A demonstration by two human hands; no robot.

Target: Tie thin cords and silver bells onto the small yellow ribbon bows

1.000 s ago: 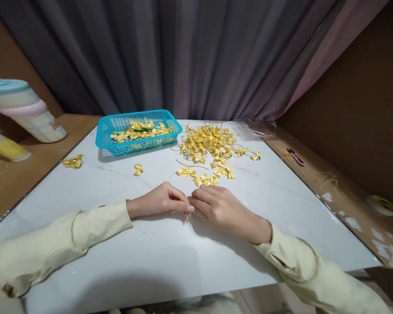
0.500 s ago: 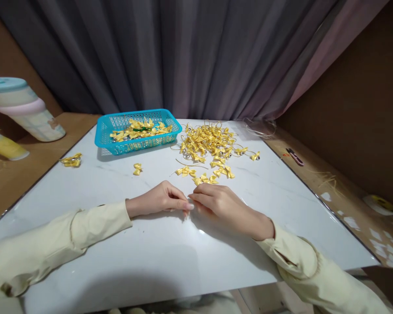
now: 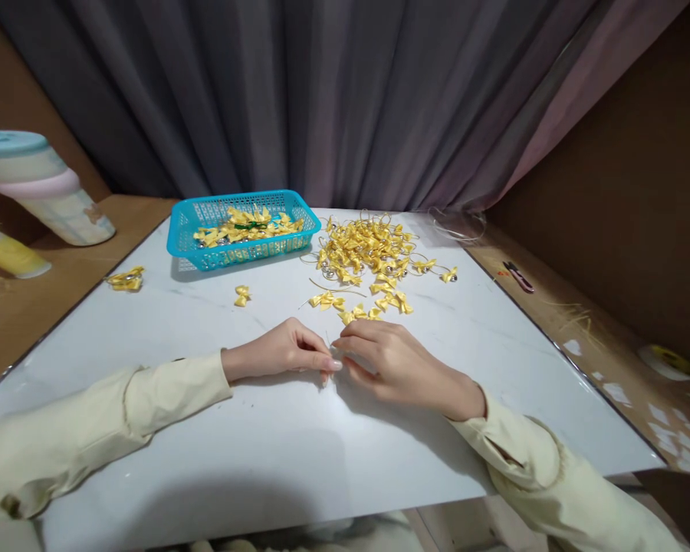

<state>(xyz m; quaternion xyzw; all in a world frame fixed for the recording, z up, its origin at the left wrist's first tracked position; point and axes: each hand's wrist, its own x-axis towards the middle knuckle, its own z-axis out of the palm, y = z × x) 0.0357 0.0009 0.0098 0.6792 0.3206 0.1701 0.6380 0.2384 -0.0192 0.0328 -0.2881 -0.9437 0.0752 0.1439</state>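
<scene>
My left hand and my right hand meet fingertip to fingertip above the white tabletop. Thumb and index finger of the left are pinched together; the right's fingers are bent in toward the same spot. What lies between them is too small to make out, though a faint thin strand seems to rise there. Just beyond my right hand lie loose yellow ribbon bows. Behind these is a heap of yellow bows with silvery bells and thin gold cords. One lone bow rests past my left hand.
A blue plastic basket with more bows stands at the back left. Two bows with bells lie by the left edge. A tumbler is at far left. On the right ledge are small snips, a tape roll and paper scraps.
The fingers of my right hand have parted slightly and shifted a little at the pinch point. My left hand stays nearly still; bows and basket are unmoved.
</scene>
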